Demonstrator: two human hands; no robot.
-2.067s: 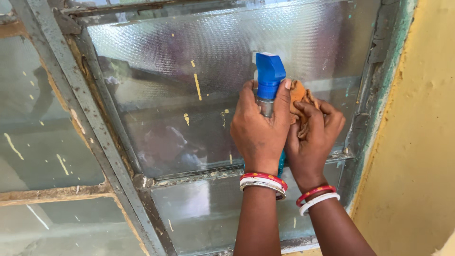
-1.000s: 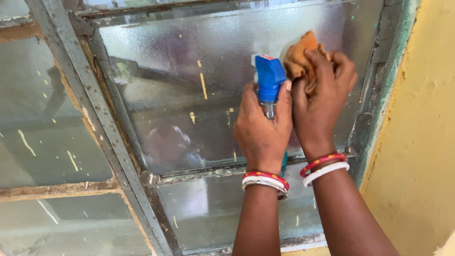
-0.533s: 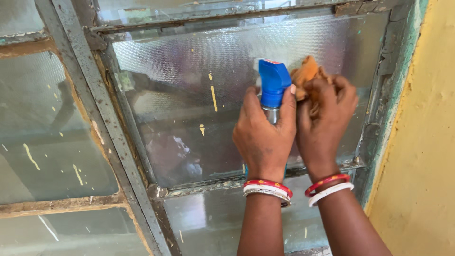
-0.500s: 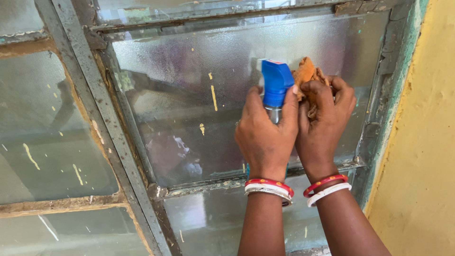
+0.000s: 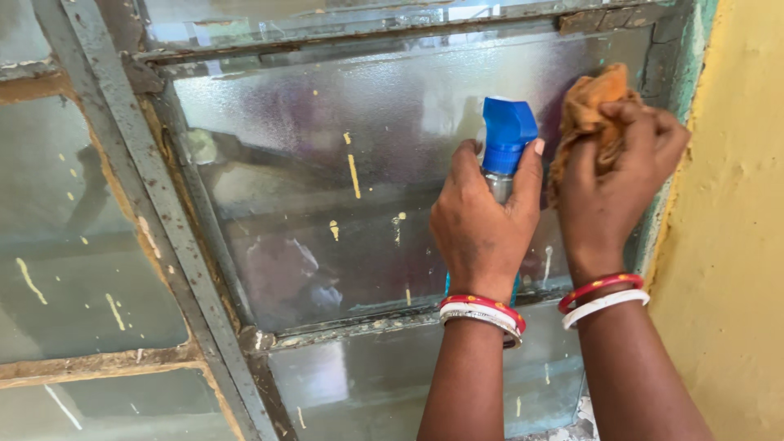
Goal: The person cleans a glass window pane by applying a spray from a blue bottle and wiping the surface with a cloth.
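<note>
Looking down at a frosted window pane point(image 5: 327, 188), we see our left hand point(image 5: 482, 233) closed around a blue-topped spray bottle point(image 5: 506, 135), aimed at the glass. At three o'clock from it, our right hand point(image 5: 616, 175) is bunched on an orange cloth point(image 5: 588, 106), pressed near the pane's upper right corner. Yellowish paint flecks point(image 5: 354, 175) dot the glass toward nine o'clock, so we judge the wiping unfinished there. A grey metal frame point(image 5: 163, 212) borders the pane.
</note>
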